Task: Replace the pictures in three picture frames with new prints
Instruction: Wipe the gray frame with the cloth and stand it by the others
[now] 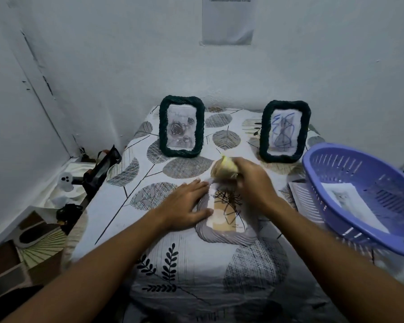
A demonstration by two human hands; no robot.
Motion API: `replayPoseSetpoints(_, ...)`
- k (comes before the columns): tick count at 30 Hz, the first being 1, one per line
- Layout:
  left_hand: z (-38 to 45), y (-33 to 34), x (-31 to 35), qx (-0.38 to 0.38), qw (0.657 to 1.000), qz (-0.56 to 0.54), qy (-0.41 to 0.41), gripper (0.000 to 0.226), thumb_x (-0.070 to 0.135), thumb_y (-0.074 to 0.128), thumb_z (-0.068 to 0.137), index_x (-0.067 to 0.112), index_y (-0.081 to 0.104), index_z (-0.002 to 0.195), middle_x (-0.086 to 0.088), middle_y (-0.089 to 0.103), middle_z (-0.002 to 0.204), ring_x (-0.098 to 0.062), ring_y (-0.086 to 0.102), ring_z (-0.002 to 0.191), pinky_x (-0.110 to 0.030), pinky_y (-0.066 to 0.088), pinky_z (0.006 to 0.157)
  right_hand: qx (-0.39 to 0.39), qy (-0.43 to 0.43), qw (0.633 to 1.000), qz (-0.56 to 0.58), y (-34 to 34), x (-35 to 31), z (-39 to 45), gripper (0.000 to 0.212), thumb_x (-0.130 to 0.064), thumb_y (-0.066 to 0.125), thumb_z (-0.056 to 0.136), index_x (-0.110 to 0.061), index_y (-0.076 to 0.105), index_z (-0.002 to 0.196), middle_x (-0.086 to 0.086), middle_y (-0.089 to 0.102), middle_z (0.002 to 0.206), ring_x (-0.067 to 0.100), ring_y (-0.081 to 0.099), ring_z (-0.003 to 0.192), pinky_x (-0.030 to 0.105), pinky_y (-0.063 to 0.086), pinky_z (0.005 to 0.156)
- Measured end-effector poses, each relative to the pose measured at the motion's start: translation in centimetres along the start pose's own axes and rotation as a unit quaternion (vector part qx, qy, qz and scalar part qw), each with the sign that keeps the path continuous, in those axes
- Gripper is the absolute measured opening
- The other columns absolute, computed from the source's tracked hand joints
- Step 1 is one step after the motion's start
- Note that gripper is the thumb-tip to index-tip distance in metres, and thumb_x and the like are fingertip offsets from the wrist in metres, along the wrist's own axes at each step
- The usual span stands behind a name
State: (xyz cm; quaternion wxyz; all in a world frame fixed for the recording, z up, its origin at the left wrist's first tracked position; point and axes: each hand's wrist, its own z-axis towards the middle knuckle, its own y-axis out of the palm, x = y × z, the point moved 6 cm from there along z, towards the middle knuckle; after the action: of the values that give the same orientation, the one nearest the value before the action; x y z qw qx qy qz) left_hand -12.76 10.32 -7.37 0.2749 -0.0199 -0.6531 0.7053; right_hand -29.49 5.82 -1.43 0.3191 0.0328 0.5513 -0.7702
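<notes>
Grey woven cord rims the frame (226,229) lying flat on the patterned tablecloth (173,264) nearest the person, a print of dark branches showing in its opening. The left hand (184,206) rests on its left edge with fingers straight and spread, pinning it down. The right hand (252,183), fingers curled, grips a yellowish wad, probably a cloth (224,170), just above the frame's top; the motion blur hides the exact finger placement. This frame looks light and likely to slide on fabric, its face probably fragile glass, so the textured rim is the safer place to hold. Right of it a purple basket (359,206) holds a paper print (350,201). Farther back two dark green frames stand upright, one with roses (182,127), one with blue scribbles (285,131).
</notes>
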Motion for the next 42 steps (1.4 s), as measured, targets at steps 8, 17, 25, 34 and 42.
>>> replayPoseSetpoints(8, 0.0, 0.8, -0.7, 0.019, 0.999, -0.019, 0.017, 0.093, 0.081, 0.028, 0.078, 0.021, 0.029, 0.149, -0.001, 0.028, 0.156, -0.013, 0.019, 0.145, -0.040, 0.018, 0.119, -0.149, -0.114, 0.973, -0.132, 4.8, -1.7, -1.8, 0.052, -0.022, 0.043, 0.080, -0.005, 0.060, 0.126, 0.013, 0.057, 0.135, 0.039, 0.046, 0.129, 0.046, 0.037, 0.101)
replayPoseSetpoints(17, 0.1, 0.9, -0.6, -0.002, 1.000, -0.003, 0.009, 0.111, 0.093, 0.018, 0.066, 0.020, 0.029, 0.149, -0.002, 0.028, 0.156, -0.014, 0.019, 0.145, -0.037, 0.014, 0.119, -0.196, -0.186, 0.961, -0.064, 2.6, -2.3, -4.9, 0.047, -0.021, 0.048, 0.077, -0.008, 0.069, 0.117, 0.006, 0.066, 0.124, 0.031, 0.055, 0.123, 0.039, 0.044, 0.100)
replayPoseSetpoints(25, 0.1, 0.6, -0.6, -0.038, 0.999, -0.014, -0.008, 0.121, 0.093, 0.034, 0.059, 0.015, 0.025, 0.150, -0.001, 0.021, 0.158, -0.010, 0.013, 0.146, -0.028, 0.003, 0.116, -0.206, -0.126, 0.944, -0.225, 2.8, -1.0, -2.3, 0.072, -0.044, 0.012, 0.076, -0.016, 0.062, 0.119, -0.003, 0.059, 0.132, 0.028, 0.046, 0.123, 0.040, 0.039, 0.091)
replayPoseSetpoints(34, 0.0, 0.6, -0.4, -0.029, 0.999, -0.030, -0.008, 0.115, 0.090, 0.033, 0.060, 0.021, 0.022, 0.151, -0.001, 0.020, 0.158, -0.011, 0.013, 0.146, -0.033, 0.007, 0.119, -0.178, -0.165, 0.960, -0.138, 3.4, -2.0, -4.0, 0.054, -0.036, 0.033, 0.078, -0.017, 0.069, 0.113, -0.005, 0.066, 0.124, 0.027, 0.052, 0.117, 0.042, 0.043, 0.091)
replayPoseSetpoints(42, 0.0, 0.8, -0.7, -0.027, 0.999, -0.036, -0.014, 0.124, 0.097, 0.024, 0.055, 0.018, 0.023, 0.151, 0.003, 0.018, 0.158, -0.008, 0.011, 0.146, -0.028, 0.003, 0.118, -0.168, -0.116, 0.956, -0.211, 2.5, -0.2, -3.1, 0.050, -0.037, 0.037, 0.081, -0.017, 0.068, 0.115, -0.005, 0.064, 0.126, 0.028, 0.052, 0.117, 0.042, 0.041, 0.089)
